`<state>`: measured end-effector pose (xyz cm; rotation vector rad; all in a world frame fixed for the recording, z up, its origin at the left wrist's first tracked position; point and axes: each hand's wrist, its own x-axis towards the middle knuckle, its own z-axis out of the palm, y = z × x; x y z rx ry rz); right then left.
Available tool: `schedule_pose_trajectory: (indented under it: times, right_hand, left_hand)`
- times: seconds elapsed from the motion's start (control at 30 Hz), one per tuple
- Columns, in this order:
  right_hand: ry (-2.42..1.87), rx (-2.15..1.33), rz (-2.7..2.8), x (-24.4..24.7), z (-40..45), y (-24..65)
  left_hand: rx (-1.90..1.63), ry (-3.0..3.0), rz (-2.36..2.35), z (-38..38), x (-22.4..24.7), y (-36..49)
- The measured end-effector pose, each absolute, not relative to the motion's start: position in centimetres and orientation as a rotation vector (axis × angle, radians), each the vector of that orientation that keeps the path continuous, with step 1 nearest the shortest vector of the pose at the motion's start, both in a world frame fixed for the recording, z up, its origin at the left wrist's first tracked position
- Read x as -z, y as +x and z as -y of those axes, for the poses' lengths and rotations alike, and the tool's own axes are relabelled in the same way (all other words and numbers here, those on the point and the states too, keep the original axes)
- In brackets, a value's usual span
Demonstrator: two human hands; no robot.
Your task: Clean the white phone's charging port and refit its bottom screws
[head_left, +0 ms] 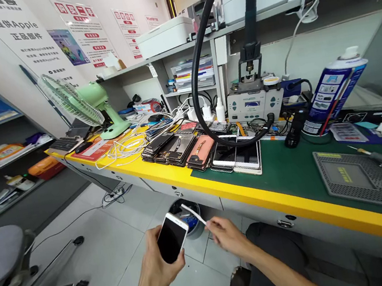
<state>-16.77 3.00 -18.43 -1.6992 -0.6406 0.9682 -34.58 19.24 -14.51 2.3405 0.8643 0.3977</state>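
Observation:
My left hand (160,264) is wrapped round a white smartphone (173,238), its dark screen facing up towards me. Pinched in my right hand (223,235) is a thin white stick (193,213), slanting up and left past the phone's top corner without visible contact; its exact kind does not show. Both hands are in front of the workbench, below its yellow edge (197,184). Under them on the floor stands a round bin (195,232) with blue and dark scraps inside, partly hidden by the phone.
Stacked phone screens (179,148) and two white phones (247,157) lie along the bench. A soldering station (250,104) with a looping black hose, a spray can (333,91), a perforated metal mat (374,179) and a green fan (97,100) stand around. A stool (0,255) is left.

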Motion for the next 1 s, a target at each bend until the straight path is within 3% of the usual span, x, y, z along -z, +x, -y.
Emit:
schedule_pose_trajectory:
  times: [0.17, 0.37, 0.83, 1.0]
  right_hand:
    - [-1.4, -1.109, 0.457, 13.6, 3.9, -17.7]
    - [-1.249, -1.065, 0.44, 10.1, 10.0, -18.1]
    - [-1.75, -0.669, 0.927, 6.5, 18.9, -16.0]
    - [-1.918, -0.476, 0.971, 4.6, 19.1, -14.5]
  left_hand:
    - [-0.717, 2.447, -0.418, -15.0, 10.3, -34.0]
    - [-0.841, 2.407, -0.137, -11.9, 8.8, -32.7]
    - [-0.717, 2.43, 0.174, -8.2, 6.8, -31.8]
    - [-0.525, 2.54, 0.229, -7.8, 5.3, -32.0]
